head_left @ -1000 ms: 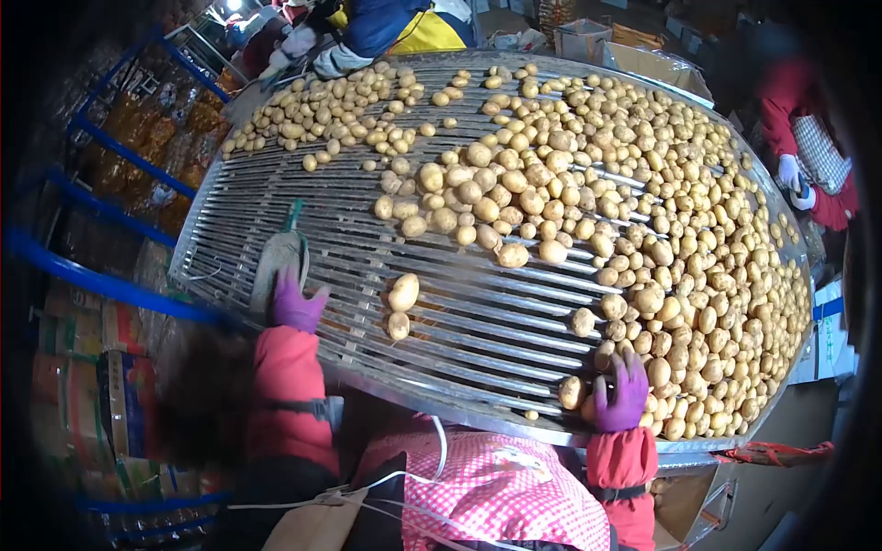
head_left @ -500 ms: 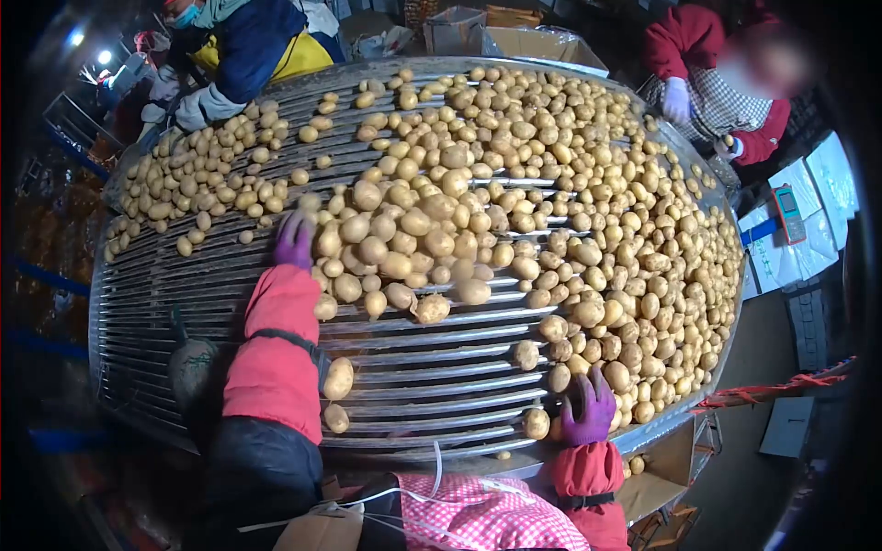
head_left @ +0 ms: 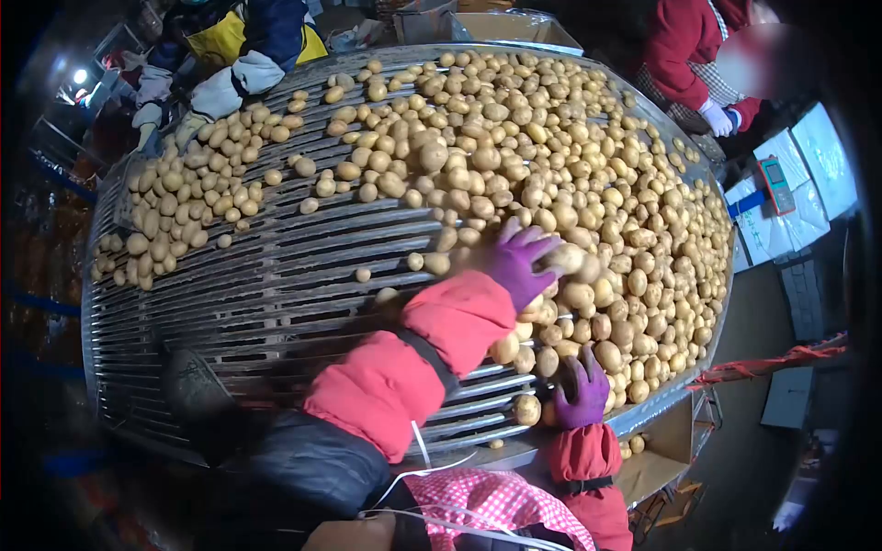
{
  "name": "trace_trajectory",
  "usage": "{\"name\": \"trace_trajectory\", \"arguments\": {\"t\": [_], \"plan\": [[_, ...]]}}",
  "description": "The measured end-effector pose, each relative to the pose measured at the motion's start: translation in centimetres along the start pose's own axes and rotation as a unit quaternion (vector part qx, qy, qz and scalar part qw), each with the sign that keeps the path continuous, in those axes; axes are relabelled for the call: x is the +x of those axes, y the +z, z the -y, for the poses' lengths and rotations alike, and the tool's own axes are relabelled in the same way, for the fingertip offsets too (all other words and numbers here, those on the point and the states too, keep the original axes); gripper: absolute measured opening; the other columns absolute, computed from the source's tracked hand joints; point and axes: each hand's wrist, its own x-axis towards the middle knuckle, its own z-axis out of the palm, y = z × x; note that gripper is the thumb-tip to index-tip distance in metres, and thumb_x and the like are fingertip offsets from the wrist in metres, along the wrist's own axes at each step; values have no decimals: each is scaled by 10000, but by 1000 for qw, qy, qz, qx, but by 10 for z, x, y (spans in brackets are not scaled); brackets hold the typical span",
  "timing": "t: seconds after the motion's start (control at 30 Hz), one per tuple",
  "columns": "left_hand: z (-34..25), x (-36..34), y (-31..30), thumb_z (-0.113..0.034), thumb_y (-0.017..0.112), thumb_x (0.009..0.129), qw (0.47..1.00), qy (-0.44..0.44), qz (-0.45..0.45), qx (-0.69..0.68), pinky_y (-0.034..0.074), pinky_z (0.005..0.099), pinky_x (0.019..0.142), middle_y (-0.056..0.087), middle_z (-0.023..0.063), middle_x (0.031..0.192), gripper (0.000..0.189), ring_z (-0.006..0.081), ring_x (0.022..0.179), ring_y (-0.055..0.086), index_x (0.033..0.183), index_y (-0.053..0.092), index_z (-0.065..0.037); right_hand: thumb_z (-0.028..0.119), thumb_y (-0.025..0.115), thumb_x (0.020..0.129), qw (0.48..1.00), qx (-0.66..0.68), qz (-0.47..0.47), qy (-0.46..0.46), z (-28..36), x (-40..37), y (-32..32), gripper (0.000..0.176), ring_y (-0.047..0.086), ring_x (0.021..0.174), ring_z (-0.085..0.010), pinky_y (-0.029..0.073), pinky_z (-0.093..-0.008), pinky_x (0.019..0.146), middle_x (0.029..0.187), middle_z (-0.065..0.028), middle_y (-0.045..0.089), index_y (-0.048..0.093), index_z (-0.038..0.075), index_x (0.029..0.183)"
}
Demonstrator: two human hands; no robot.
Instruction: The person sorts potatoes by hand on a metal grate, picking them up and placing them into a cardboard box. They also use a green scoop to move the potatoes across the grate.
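Observation:
A broad spread of potatoes [head_left: 643, 257] lies on the slatted metal sorting table [head_left: 276, 275]. My left hand [head_left: 522, 264], in a purple glove, reaches across my front with its fingers spread against the left side of the pile. A potato [head_left: 567, 258] by its fingertips is slightly blurred. Close to the table's near edge, my right hand [head_left: 583, 395], also purple-gloved, rests with fingers stretched up beside the potatoes. One potato [head_left: 526, 410] sits just left of it on the slats. Neither hand is wrapped round a potato.
Across the table at the upper left, a person in grey gloves [head_left: 220, 92] handles another potato heap [head_left: 184, 202]. A second person in red sleeves [head_left: 680, 55] stands at the upper right. Below the right edge is a cardboard box [head_left: 657, 468] holding potatoes; a handheld device [head_left: 777, 185] hangs nearby.
My left hand has swept right across the slats, and the potatoes it was beside now lie against the main pile. My right hand has barely moved. The person at upper left moved their hands.

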Motion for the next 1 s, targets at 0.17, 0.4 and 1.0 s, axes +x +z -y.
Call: {"name": "trace_trajectory", "arguments": {"t": [0.17, 0.4, 1.0], "plan": [[-39, -31, -22, -508, 531, 919, 995, 82, 50, -1, 316, 488, 1118, 347, 102, 1532, 596, 321, 1404, 337, 1425, 443, -206, 127, 738, 602, 999, -4, -32, -30, 4, 7, -4, 556, 591, 1046, -420, 479, -490, 896, 1258, -265, 563, 610, 65, 1139], [95, 8, -58, -173, 679, 838, 948, -16, -316, -23, 432, 428, 1023, 542, 181, 1332, 483, 332, 1219, 538, 1292, 551, -68, 107, 757, 623, 1000, 13, -12, 2, -3, 2, 0, 595, 563, 1140, -389, 449, -482, 972, 1320, -218, 544, 617, 80, 1201], [80, -17, -93, -358, 471, 982, 798, -236, -95, -546, 491, 218, 577, 621, 60, 1115, 399, 134, 721, 589, 1312, 513, -138, 126, 724, 734, 977, 9, -212, -22, 5, 79, -46, 320, 659, 942, -375, 532, -433, 824, 1039, -174, 693, 705, 103, 1052]]}}
